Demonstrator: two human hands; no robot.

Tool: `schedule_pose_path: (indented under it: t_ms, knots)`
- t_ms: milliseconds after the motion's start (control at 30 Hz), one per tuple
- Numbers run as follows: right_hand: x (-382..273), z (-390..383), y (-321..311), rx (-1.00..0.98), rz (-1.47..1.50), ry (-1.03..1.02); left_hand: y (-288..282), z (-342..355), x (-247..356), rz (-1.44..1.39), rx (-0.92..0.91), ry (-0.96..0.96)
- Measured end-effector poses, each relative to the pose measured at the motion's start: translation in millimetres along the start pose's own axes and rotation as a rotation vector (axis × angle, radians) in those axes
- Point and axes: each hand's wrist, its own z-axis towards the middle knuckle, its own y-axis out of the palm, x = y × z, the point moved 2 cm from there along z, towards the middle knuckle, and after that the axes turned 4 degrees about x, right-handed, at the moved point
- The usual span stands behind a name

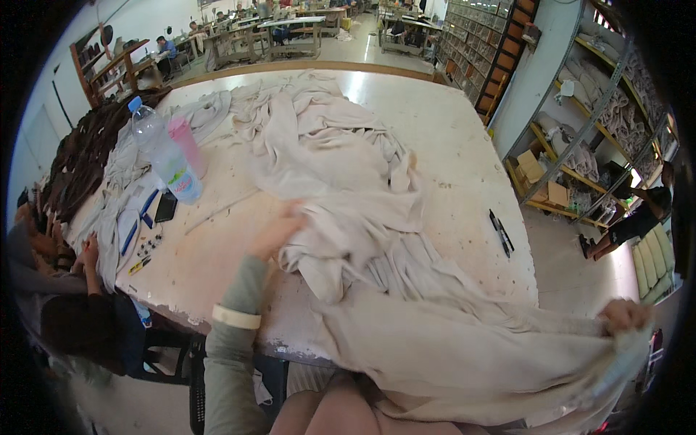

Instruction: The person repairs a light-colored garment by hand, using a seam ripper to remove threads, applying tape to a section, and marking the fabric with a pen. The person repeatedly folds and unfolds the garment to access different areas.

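A long heap of beige knit fabric (pixel 348 167) runs down the middle of the table, and its near end spreads over the front edge and across my lap. My right hand (pixel 625 315) is closed on the edge of this fabric at the far right, pulling it out taut. My left hand (pixel 281 228) is at the left side of the heap, touching or just beside a fold. Motion smears its fingers, so their pose does not show.
On the left stand a clear bottle (pixel 170 159) and a pink bottle (pixel 187 145), near a black phone (pixel 166 206), blue-handled scissors (pixel 138 221) and a yellow cutter (pixel 139 265). Pens (pixel 500 233) lie right. A person (pixel 87 319) sits at the left; another (pixel 641 214) stands by the shelves.
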Motion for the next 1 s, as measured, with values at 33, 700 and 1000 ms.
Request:
schedule_pose_path:
  t_ms: [33,700,1000]
  knots:
    - [-0.9,8.3,15.9,0.053,-0.001,-0.034,-24.2,-17.6,8.8,-0.225,0.127,0.019]
    - [-172.9,240.4,123.9,0.253,0.073,-0.742,34.8,-65.3,136.5,-0.519,0.257,0.084]
    - [-44.7,131.3,182.0,-0.148,0.435,0.069,39.4,-82.6,32.0,-0.08,0.484,-0.03]
